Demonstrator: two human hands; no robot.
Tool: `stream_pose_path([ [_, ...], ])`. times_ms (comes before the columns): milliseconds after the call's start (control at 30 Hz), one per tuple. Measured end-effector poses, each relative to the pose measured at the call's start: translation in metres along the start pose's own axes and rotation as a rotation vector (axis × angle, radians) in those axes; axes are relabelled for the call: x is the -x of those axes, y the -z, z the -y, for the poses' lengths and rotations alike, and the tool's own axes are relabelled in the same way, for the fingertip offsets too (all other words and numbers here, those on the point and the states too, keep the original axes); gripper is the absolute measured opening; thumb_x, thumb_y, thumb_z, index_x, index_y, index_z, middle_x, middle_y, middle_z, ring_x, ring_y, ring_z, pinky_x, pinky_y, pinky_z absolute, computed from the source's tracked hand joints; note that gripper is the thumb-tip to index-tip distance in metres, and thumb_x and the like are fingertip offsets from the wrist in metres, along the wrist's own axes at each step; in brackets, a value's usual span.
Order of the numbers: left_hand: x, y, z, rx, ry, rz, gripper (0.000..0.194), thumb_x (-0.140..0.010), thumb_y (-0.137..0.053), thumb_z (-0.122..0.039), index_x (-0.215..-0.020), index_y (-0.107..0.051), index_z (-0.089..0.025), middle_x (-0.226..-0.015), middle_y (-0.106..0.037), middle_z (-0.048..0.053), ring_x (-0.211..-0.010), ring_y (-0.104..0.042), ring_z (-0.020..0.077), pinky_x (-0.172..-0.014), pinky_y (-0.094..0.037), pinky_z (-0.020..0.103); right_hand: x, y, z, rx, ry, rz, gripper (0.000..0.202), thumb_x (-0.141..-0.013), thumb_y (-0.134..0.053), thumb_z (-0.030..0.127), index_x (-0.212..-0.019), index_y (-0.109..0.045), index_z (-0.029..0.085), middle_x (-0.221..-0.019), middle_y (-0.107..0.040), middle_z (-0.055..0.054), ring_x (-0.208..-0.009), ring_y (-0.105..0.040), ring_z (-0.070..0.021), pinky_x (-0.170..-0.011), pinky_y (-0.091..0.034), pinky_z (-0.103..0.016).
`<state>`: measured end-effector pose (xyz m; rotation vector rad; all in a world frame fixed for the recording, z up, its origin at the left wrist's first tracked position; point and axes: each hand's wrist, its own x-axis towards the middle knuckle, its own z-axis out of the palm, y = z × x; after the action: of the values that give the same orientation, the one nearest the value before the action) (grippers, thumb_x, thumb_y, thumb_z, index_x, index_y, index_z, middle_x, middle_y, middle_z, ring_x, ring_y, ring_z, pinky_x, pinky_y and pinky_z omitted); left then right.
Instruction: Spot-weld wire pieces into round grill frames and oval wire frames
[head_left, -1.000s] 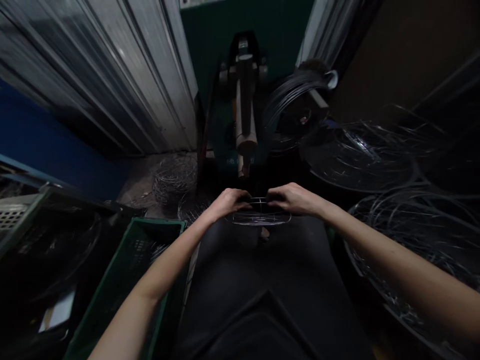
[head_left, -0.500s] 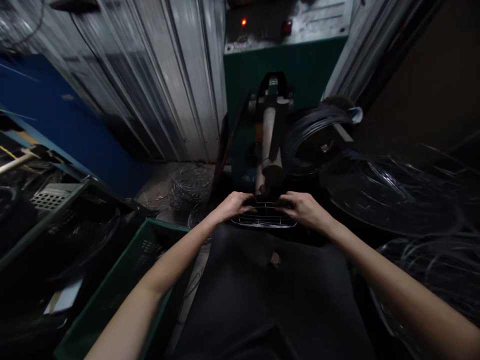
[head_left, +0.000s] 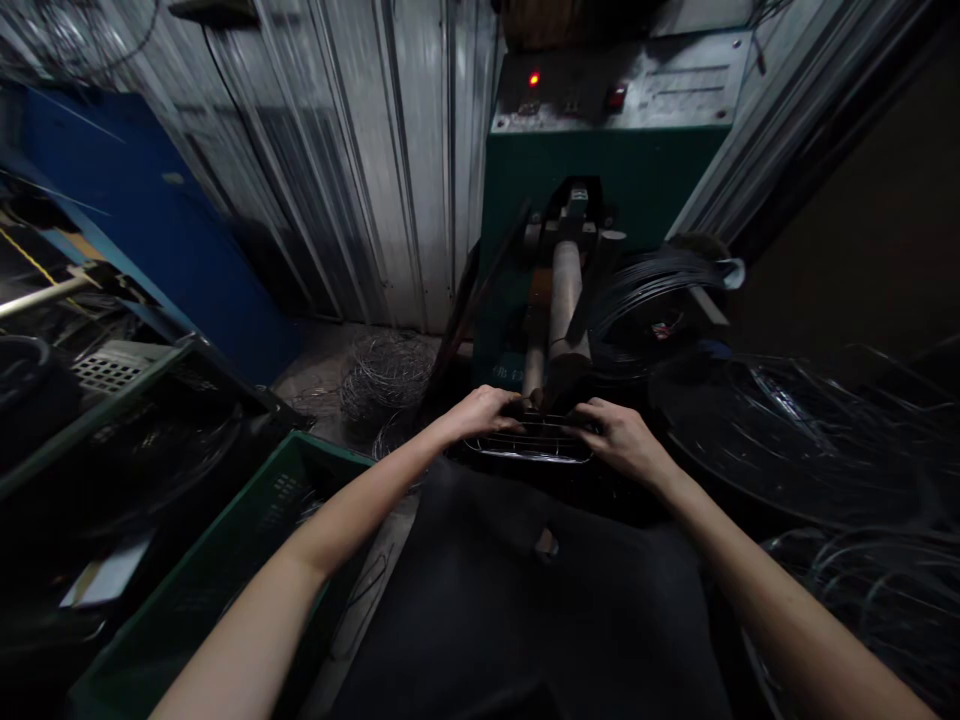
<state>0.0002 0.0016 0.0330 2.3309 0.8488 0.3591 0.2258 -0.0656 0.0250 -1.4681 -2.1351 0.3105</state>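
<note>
A small wire rack (head_left: 529,456) with rounded corners lies level at the lower end of a green machine (head_left: 577,160). My left hand (head_left: 487,412) is closed on its left side, and my right hand (head_left: 611,430) pinches the right side. Between my hands, the tips of the machine's metal arms (head_left: 566,290) come down at the rack's far edge. Dark shadow hides part of the fingertips and the rack's far wires.
A green crate (head_left: 289,470) stands at the left, with tangled wire (head_left: 390,375) on the floor behind it. Wire coils (head_left: 652,285) and a round container of wires (head_left: 787,430) are at the right. A blue panel (head_left: 165,220) leans at the far left.
The view has shifted, so the machine appears lower and further right. The upper metal arm looks changed in position, and the rack sits slightly lower in view, still in both hands.
</note>
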Motion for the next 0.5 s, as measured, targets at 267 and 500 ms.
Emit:
stream_pose_path([
  [267,0.0018,0.0015,0.0014,-0.018,-0.006,0.004,0.029,-0.075,-0.066,-0.032,-0.099,-0.066,-0.016,-0.087,-0.068,0.003,-0.081,-0.062,0.0162,-0.068,-0.041,0.020,0.0017,-0.0015,0.0028,-0.009,0.000,-0.032,0.032,-0.084,-0.049,0.047,-0.074,-0.063,0.021,-0.069,-0.057,-0.004,-0.062,-0.056,-0.0161,-0.057,-0.042,-0.027],
  [500,-0.0073,0.0062,0.0006,-0.055,-0.003,0.003,0.029,-0.075,-0.066,-0.033,-0.097,-0.066,-0.014,-0.087,-0.068,0.004,-0.082,-0.061,0.0169,-0.066,-0.039,0.020,-0.0040,0.0003,-0.0024,0.012,-0.005,-0.036,0.031,-0.085,-0.048,0.046,-0.075,-0.063,0.021,-0.071,-0.058,-0.004,-0.064,-0.056,-0.0163,-0.058,-0.042,-0.028],
])
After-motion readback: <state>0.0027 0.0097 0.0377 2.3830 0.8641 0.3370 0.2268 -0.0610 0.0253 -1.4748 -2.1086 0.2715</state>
